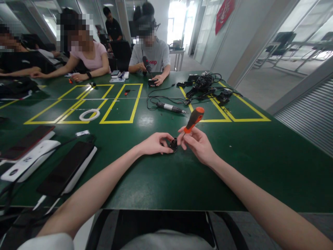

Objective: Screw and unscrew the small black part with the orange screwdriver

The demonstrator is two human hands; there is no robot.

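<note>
My left hand [159, 143] is closed around a small black part [173, 144] that rests on the green table [145, 184]. The part looks like a short knobbed piece; its exact kind is too small to tell. Just to the right, my right hand [197, 142] grips a screwdriver with an orange and dark grey handle [194, 119]. That handle leans up and to the right above my fingers. Its shaft runs down toward the black part but is mostly hidden by my fingers, and I cannot tell whether the tip touches the part.
An electric screwdriver [170, 107] lies ahead, near a heap of black cables [205, 85]. Yellow tape marks rectangles on the table, with a white ring [89, 115] at left. Phones on power banks [68, 168] lie near my left arm. Across sits a person [151, 52] holding a power tool.
</note>
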